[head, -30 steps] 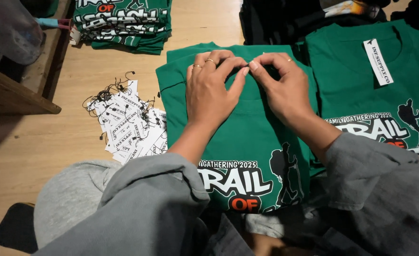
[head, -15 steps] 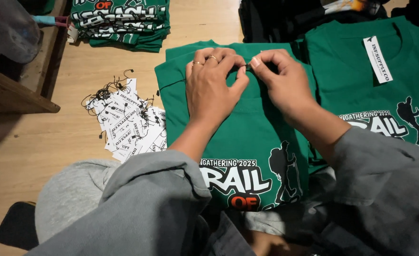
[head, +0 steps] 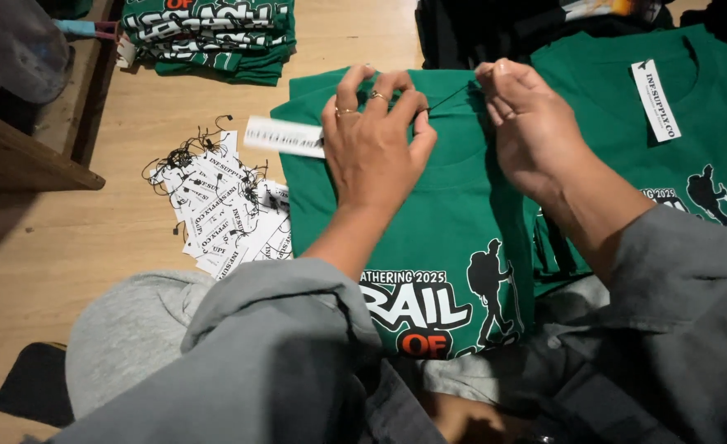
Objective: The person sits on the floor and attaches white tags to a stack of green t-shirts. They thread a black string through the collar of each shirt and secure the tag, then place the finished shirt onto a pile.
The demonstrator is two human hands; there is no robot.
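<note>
A pile of white paper tags [head: 219, 210] with black strings lies just left of the left hand [head: 373, 148]. That hand pinches one white tag [head: 284, 136] at the collar of the green shirt [head: 429, 214] under both hands. The right hand [head: 532, 127] pinches the thin black string there. It helps to keep the collar flat and the string tight. Another tagged shirt [head: 692, 99] lies to the right.
</note>
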